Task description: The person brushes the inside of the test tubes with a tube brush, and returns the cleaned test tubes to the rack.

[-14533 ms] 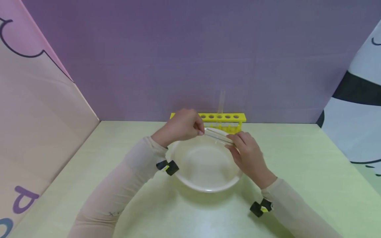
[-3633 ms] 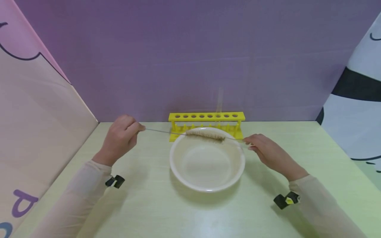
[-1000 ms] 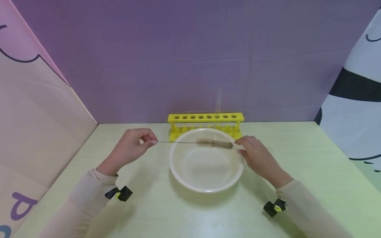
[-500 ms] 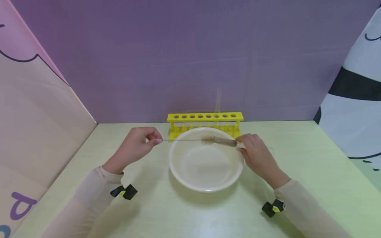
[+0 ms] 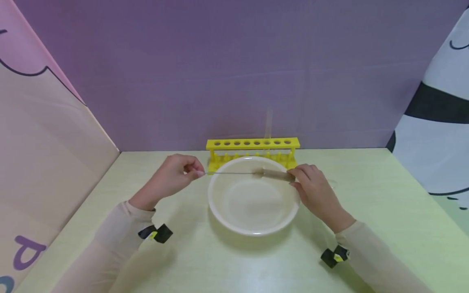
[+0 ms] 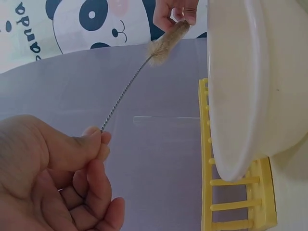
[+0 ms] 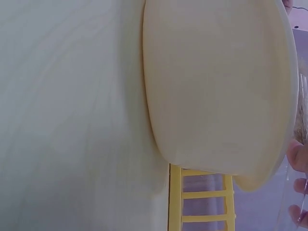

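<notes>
My left hand (image 5: 172,177) pinches the twisted-wire handle of a test tube brush (image 5: 234,173) between thumb and fingertips. Over the basin's back part, most of its tan bristles lie within a clear test tube (image 5: 278,175), and a tuft shows at the mouth. My right hand (image 5: 316,191) grips this tube, whose far end sticks out faintly behind the hand. In the left wrist view the brush wire (image 6: 126,89) bows slightly. At the right wrist view's edge, the fingers (image 7: 299,156) hold the clear tube (image 7: 288,197).
A white basin (image 5: 254,232) stands on the pale table beneath both hands. Behind it is a yellow test tube rack (image 5: 253,144), with another clear tube (image 5: 269,122) upright in it. A purple backdrop (image 5: 234,73) rises at the table's back edge.
Earlier the bristles were exposed between the hands; now most are inside the tube. Over the last second my left hand has moved right, feeding the brush deeper. My right hand has barely moved.
</notes>
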A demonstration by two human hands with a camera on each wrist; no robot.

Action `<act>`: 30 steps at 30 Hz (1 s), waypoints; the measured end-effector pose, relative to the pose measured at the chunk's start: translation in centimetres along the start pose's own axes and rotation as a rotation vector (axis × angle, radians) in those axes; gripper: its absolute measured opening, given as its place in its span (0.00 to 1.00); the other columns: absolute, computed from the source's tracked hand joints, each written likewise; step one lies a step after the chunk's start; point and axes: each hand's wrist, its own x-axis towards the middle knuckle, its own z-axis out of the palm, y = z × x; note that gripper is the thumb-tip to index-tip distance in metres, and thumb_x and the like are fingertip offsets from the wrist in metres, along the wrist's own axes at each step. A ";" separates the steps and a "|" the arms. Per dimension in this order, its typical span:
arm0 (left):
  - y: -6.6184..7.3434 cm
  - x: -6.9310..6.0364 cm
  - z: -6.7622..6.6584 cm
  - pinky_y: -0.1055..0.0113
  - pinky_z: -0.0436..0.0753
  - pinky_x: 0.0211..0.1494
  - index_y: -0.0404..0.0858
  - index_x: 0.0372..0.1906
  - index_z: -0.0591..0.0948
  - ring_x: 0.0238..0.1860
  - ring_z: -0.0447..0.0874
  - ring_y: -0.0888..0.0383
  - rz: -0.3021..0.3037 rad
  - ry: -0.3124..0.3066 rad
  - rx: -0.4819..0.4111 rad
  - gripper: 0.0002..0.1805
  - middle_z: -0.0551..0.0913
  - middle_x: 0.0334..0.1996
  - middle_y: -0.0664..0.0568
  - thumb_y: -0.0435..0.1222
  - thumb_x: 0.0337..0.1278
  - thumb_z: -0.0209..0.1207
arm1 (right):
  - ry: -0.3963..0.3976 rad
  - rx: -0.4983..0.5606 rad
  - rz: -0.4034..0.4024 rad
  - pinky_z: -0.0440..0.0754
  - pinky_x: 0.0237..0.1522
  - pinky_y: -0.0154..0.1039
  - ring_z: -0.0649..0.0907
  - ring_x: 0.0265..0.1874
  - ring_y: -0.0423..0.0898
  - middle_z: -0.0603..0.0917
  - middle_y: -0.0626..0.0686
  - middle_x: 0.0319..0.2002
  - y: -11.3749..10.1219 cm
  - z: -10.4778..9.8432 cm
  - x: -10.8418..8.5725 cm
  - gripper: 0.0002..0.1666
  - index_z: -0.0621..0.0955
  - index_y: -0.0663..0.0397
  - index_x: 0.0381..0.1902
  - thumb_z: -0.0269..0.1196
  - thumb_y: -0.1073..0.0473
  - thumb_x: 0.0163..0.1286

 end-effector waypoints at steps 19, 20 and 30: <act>0.0 0.9 -0.3 0.61 0.77 0.42 0.32 0.32 0.81 0.31 0.73 0.57 -0.112 -0.230 -0.279 0.04 0.79 0.23 0.52 0.28 0.59 0.56 | 0.016 0.008 -0.047 0.75 0.37 0.47 0.77 0.33 0.55 0.78 0.59 0.35 -0.4 0.3 0.0 0.22 0.79 0.65 0.40 0.72 0.75 0.44; 0.0 1.0 -0.4 0.61 0.76 0.43 0.32 0.32 0.81 0.31 0.73 0.57 -0.115 -0.242 -0.298 0.04 0.78 0.23 0.52 0.28 0.59 0.56 | 0.018 0.012 -0.049 0.75 0.36 0.47 0.76 0.33 0.55 0.78 0.59 0.35 -0.5 0.3 0.1 0.22 0.79 0.65 0.40 0.72 0.75 0.44; -0.2 1.3 0.1 0.63 0.73 0.41 0.28 0.33 0.80 0.31 0.71 0.57 -0.137 -0.309 -0.369 0.05 0.77 0.24 0.53 0.27 0.57 0.56 | 0.009 -0.007 -0.052 0.74 0.34 0.46 0.76 0.33 0.55 0.78 0.58 0.35 -0.7 0.2 0.0 0.23 0.80 0.62 0.40 0.73 0.75 0.43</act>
